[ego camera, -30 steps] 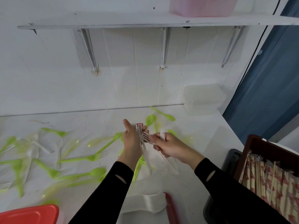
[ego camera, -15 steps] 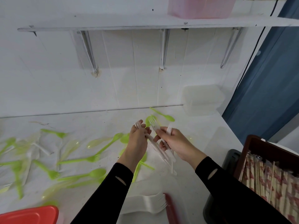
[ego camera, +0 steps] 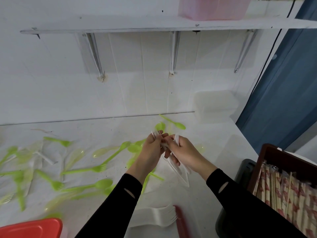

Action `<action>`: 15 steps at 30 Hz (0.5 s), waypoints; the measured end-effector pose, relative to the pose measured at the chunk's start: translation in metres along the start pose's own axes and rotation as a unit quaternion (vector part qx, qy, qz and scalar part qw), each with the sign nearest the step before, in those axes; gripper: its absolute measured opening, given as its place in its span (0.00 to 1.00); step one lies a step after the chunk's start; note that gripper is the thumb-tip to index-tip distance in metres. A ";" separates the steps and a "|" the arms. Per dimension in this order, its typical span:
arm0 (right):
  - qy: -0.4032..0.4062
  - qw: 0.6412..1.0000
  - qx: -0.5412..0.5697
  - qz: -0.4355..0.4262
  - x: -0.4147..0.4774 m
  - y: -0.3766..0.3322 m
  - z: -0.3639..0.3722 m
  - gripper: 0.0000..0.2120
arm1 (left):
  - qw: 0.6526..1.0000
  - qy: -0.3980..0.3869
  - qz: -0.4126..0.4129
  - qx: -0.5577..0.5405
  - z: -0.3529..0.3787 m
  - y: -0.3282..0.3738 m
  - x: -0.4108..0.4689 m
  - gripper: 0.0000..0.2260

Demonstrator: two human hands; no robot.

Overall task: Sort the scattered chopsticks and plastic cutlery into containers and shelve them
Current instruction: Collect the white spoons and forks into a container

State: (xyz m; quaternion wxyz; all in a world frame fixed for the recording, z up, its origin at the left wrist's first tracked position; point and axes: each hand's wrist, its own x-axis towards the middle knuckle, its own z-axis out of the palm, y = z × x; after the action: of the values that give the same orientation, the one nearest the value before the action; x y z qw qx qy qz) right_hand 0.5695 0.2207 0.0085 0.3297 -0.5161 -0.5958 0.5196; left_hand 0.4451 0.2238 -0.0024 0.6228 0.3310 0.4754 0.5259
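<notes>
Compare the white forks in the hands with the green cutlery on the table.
Colour: the white forks are white; the green cutlery is bright to pale green.
Pose: the white forks are bunched and gripped by the left hand and right hand above the table; the green cutlery lies scattered flat on it.
Both look like plastic.

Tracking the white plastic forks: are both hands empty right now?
No, the left hand and the right hand each grip a bunch of white plastic forks.
</notes>
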 end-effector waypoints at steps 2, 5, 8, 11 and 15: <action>0.020 1.000 -0.011 0.015 0.001 0.000 0.000 0.17 | 0.999 0.035 0.007 -0.035 0.001 0.000 0.002 0.08; 0.101 0.982 -0.156 0.038 0.004 0.005 -0.006 0.23 | 0.989 0.121 0.020 -0.085 -0.003 0.001 0.009 0.10; 0.129 0.976 -0.152 0.087 0.006 0.005 -0.013 0.21 | 0.987 0.136 0.024 -0.078 -0.006 0.000 0.010 0.13; 0.115 0.987 -0.069 0.086 0.006 0.002 -0.013 0.14 | 0.990 0.128 0.031 -0.043 -0.004 -0.003 0.009 0.14; 0.108 0.985 -0.133 -0.019 0.008 0.010 -0.009 0.08 | 0.992 0.122 0.021 -0.016 -0.003 -0.004 0.011 0.14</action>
State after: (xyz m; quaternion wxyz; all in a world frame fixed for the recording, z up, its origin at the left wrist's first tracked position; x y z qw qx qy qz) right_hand 0.5785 0.2301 0.0002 0.3299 -0.5971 -0.6305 0.3704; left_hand 0.4435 0.2331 -0.0098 0.5545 0.2642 0.5324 0.5824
